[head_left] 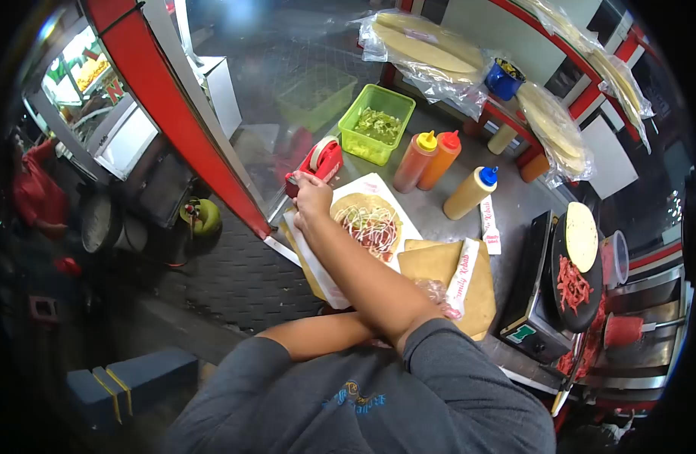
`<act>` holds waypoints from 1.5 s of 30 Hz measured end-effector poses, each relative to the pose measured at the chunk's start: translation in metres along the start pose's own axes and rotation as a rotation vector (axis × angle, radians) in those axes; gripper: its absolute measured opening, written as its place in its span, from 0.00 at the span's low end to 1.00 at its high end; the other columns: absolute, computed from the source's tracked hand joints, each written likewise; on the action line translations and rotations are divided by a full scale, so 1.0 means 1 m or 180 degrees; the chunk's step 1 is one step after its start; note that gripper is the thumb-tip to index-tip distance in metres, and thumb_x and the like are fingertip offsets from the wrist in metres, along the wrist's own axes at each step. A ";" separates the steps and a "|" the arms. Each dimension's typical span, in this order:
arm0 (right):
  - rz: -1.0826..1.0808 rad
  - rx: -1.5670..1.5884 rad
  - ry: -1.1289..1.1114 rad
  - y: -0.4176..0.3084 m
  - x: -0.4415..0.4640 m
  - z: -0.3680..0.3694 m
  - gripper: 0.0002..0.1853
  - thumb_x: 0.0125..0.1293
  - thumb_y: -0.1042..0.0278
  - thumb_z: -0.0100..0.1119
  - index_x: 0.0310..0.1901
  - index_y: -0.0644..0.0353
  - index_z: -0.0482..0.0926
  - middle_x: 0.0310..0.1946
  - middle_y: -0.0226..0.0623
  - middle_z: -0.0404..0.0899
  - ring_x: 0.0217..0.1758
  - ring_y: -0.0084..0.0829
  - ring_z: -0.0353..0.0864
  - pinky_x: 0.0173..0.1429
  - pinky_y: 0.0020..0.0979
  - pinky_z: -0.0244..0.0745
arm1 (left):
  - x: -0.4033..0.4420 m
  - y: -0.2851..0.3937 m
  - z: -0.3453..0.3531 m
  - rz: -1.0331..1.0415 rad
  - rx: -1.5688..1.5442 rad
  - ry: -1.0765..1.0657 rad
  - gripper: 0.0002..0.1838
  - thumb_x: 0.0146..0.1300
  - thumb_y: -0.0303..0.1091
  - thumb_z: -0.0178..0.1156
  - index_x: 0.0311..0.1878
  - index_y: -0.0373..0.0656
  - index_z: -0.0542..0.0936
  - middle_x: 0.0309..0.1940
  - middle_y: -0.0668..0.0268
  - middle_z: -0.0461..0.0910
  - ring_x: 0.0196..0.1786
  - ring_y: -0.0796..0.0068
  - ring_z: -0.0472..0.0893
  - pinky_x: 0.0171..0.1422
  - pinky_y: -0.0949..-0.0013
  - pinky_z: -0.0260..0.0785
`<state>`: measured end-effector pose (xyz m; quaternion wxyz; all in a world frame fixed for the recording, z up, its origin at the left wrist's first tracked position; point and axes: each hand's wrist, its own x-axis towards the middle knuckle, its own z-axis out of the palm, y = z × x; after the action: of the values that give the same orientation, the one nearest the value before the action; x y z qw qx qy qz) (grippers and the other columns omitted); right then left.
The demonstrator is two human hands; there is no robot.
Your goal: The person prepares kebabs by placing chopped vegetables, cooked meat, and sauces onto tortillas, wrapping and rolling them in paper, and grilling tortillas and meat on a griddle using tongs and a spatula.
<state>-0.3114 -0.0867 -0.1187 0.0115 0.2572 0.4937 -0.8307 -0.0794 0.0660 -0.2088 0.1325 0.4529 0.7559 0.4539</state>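
Observation:
My forearms cross, the right one on top. My right hand (314, 198) has its fingers closed at the cutting end of a red tape dispenser (330, 160); the tape itself is hard to make out there. My left hand (432, 290), in a clear plastic glove and mostly hidden under the right arm, holds the lower part of a roll in a white printed paper sleeve (463, 274). That roll lies over brown paper sheets (423, 262). Left of it, an open flatbread (370, 227) on white paper carries lettuce, red sauce and white sauce lines.
Behind stand a green tub (378, 125) of chopped lettuce and sauce bottles with yellow (416, 163), red (440, 159) and blue (471, 193) caps. A griddle (579, 284) with flatbread and red meat is at right. Bagged flatbreads (423, 53) lie on the shelf; a red post (177, 113) rises left.

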 end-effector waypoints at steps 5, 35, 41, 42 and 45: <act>-0.2125 -0.2674 0.0267 0.041 -0.019 -0.014 0.07 0.56 0.64 0.76 0.29 0.59 0.91 0.29 0.44 0.81 0.44 0.46 0.80 0.54 0.43 0.76 | 0.004 0.016 -0.017 0.0029 0.0000 0.0059 0.12 0.69 0.38 0.60 0.50 0.44 0.84 0.46 0.52 0.83 0.53 0.48 0.82 0.58 0.50 0.75; -0.3491 -0.3343 0.1150 -0.259 -0.316 -0.484 0.16 0.64 0.73 0.68 0.54 0.58 0.86 0.46 0.44 0.82 0.49 0.46 0.82 0.56 0.39 0.79 | 0.101 0.074 -0.015 -0.1395 0.1239 0.0264 0.57 0.59 0.52 0.70 0.83 0.36 0.50 0.65 0.35 0.73 0.64 0.41 0.79 0.69 0.49 0.72; -0.1563 -0.5006 0.3648 -0.351 -0.373 -0.734 0.18 0.66 0.60 0.67 0.54 0.61 0.85 0.47 0.50 0.85 0.56 0.53 0.80 0.64 0.50 0.74 | 0.165 0.039 -0.019 -0.1070 0.2061 0.0508 0.57 0.58 0.46 0.68 0.82 0.30 0.47 0.73 0.35 0.66 0.71 0.39 0.74 0.78 0.56 0.65; -0.1071 -0.5169 0.3358 -0.353 -0.376 -0.748 0.20 0.65 0.58 0.68 0.54 0.62 0.84 0.48 0.51 0.85 0.57 0.53 0.79 0.65 0.51 0.74 | 0.181 0.055 -0.027 -0.1307 0.1796 0.0519 0.56 0.58 0.46 0.68 0.82 0.31 0.48 0.73 0.36 0.67 0.71 0.40 0.74 0.78 0.56 0.65; -0.0199 -0.5392 0.2774 -0.351 -0.382 -0.775 0.23 0.62 0.56 0.70 0.54 0.64 0.84 0.50 0.53 0.85 0.61 0.55 0.79 0.66 0.51 0.74 | 0.230 0.077 -0.037 -0.1548 0.1504 0.0648 0.54 0.61 0.47 0.68 0.82 0.33 0.50 0.73 0.37 0.69 0.72 0.41 0.73 0.78 0.55 0.65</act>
<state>0.2465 0.6435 0.0399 -0.0133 0.4371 0.8989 -0.0280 -0.1867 0.2436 -0.0777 0.0523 0.2302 0.9351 0.2644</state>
